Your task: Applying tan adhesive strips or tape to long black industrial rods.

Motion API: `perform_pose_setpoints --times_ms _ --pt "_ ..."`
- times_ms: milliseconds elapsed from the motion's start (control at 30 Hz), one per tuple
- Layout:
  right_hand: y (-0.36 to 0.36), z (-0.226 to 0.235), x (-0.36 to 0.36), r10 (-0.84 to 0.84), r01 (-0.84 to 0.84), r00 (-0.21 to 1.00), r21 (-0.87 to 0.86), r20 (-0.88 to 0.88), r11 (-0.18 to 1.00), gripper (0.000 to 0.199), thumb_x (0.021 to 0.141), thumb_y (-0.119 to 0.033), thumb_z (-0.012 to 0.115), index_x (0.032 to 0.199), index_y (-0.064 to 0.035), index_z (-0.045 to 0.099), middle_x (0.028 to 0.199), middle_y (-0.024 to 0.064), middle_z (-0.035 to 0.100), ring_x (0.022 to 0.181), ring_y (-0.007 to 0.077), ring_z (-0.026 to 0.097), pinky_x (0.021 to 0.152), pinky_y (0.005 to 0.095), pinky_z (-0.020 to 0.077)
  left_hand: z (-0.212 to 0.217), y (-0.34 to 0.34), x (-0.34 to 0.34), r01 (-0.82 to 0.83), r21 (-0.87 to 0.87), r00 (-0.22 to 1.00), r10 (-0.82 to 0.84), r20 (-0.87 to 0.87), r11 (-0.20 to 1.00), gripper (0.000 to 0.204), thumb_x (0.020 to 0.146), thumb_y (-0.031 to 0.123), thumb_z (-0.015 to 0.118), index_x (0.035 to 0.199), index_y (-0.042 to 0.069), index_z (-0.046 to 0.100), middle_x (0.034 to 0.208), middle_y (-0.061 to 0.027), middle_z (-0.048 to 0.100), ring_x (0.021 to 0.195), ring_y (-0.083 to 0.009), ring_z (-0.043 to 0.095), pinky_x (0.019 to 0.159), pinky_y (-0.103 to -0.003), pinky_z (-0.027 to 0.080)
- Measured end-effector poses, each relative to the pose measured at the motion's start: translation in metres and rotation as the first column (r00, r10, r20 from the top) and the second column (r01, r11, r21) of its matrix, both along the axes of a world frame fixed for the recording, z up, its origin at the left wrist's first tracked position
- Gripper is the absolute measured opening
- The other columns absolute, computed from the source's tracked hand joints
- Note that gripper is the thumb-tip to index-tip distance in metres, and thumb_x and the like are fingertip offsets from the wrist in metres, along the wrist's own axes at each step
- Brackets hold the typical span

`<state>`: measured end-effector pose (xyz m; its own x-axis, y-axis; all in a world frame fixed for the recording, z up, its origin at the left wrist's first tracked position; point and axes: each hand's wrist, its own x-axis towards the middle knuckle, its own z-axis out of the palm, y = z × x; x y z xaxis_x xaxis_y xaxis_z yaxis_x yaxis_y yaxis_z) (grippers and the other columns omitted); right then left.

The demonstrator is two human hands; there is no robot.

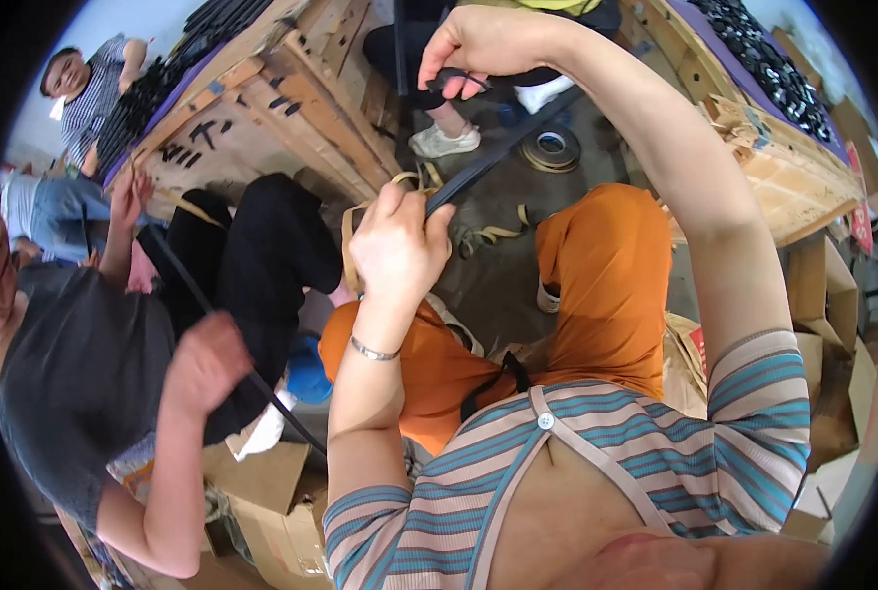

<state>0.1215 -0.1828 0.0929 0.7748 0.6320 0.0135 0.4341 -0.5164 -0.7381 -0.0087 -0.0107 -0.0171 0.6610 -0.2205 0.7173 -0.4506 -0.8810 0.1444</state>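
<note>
My left hand is closed around a long, flat black strip that slants up and to the right, away from me. A narrow tan strip hangs beside that hand, looping toward the floor. My right arm is stretched far forward, and my right hand is at the top of the view. Its bent fingers hold a small, dark piece whose kind I cannot make out. Beyond the black strip, a roll of tape lies flat on the floor.
Wooden crates piled with black parts stand ahead on the left and right. Close on my left, a seated co-worker handles another black strip. Cardboard boxes stand at lower left. Another person's shoe is ahead.
</note>
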Motion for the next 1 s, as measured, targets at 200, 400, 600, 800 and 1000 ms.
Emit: perform_pose_setpoints --times_ms 200,400,600,800,1000 --pt "-0.068 0.005 -0.052 -0.147 0.156 0.988 0.303 -0.052 0.94 0.028 0.079 0.0 0.033 0.085 -0.0033 0.061 0.061 0.001 0.054 0.047 0.0049 0.05 0.047 0.0185 0.0436 0.002 0.0 -0.003 -0.054 -0.065 0.993 0.047 -0.111 0.996 0.02 0.067 0.017 0.071 0.067 0.006 0.055 0.068 -0.0091 0.05 0.061 -0.0295 0.053 0.053 -0.037 0.044" --pt "-0.195 -0.012 -0.088 -0.609 0.506 0.791 0.507 0.049 0.698 0.012 0.078 0.003 0.036 0.084 -0.0061 0.043 0.074 0.0021 0.045 0.059 0.0093 0.053 0.059 0.0206 0.0436 0.006 -0.003 -0.002 -0.029 -0.113 0.989 0.012 -0.15 0.993 0.02 0.071 0.016 0.069 0.066 0.003 0.055 0.066 -0.0095 0.049 0.057 -0.029 0.05 0.05 -0.035 0.042" --pt "-0.327 -0.049 -0.084 -0.763 0.645 0.634 0.63 -0.126 0.432 0.005 0.087 -0.01 0.047 0.086 -0.0061 0.046 0.071 -0.0011 0.043 0.067 0.0088 0.052 0.067 0.0213 0.0454 0.01 -0.003 0.0 0.01 -0.17 0.981 -0.043 -0.187 0.985 0.027 0.075 0.024 0.068 0.065 0.003 0.054 0.061 -0.0097 0.043 0.054 -0.0273 0.045 0.049 -0.035 0.038" --pt "-0.343 -0.062 -0.08 -0.873 0.797 0.463 0.361 0.151 0.485 0.02 0.089 -0.017 0.052 0.106 -0.0056 0.053 0.077 -0.0015 0.05 0.068 0.0056 0.053 0.065 0.0189 0.0467 0.012 -0.005 0.002 0.068 -0.206 0.972 -0.111 -0.206 0.976 0.028 0.076 0.025 0.067 0.066 0.002 0.055 0.061 -0.0096 0.045 0.054 -0.0253 0.044 0.05 -0.034 0.037" --pt "-0.365 -0.081 -0.074 -0.878 0.851 0.237 0.346 0.415 0.394 0.022 0.079 -0.016 0.065 0.098 -0.0049 0.06 0.078 -0.001 0.06 0.07 0.0058 0.056 0.063 0.0225 0.0462 0.012 -0.013 0.003 0.084 -0.26 0.963 -0.146 -0.227 0.962 0.026 0.076 0.021 0.068 0.067 0.0 0.056 0.06 -0.009 0.044 0.054 -0.0236 0.044 0.049 -0.033 0.037"
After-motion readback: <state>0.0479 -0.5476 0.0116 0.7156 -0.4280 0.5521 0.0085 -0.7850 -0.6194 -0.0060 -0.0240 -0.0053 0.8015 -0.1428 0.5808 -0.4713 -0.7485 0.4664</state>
